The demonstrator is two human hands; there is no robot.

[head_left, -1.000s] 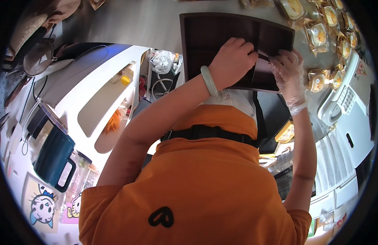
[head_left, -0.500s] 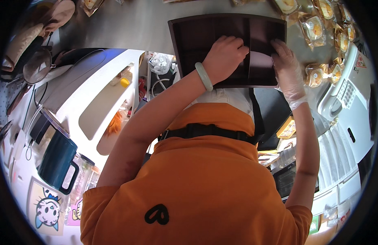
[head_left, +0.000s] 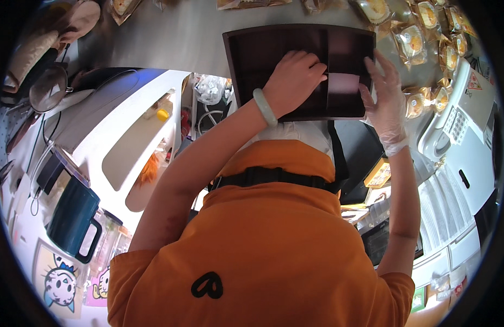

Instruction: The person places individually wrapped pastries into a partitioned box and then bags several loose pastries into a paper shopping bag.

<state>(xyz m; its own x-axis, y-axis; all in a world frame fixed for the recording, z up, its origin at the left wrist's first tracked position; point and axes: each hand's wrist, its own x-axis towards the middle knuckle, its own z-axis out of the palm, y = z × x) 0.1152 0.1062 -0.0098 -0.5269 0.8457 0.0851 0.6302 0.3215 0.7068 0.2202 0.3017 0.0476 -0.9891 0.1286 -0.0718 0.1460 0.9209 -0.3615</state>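
A dark brown compartment box point(head_left: 273, 32) lies near the table's front edge, with thin dividers inside. My bare left hand point(head_left: 296, 76), with a pale bangle at the wrist, reaches into it. Its fingers are closed at the long upright divider point(head_left: 327, 49), right of the box's middle. My right hand point(head_left: 383, 95) wears a clear thin glove and is at the box's right wall, its thumb and fingers apart. A pale pinkish patch point(head_left: 343, 83) shows in the right part of the box; I cannot tell whether it is a card or a reflection.
Several wrapped round pastries point(head_left: 411, 41) lie at the far right of the metal table point(head_left: 170, 38). A white machine with a keypad point(head_left: 456, 125) stands at the right. On the left are a sieve point(head_left: 49, 90), a white slotted panel point(head_left: 126, 147) and a dark teal mug point(head_left: 72, 218).
My right hand has drawn back slightly toward me and its fingers have spread. My left hand has shifted a little left and nearer. More of the pale patch now shows.
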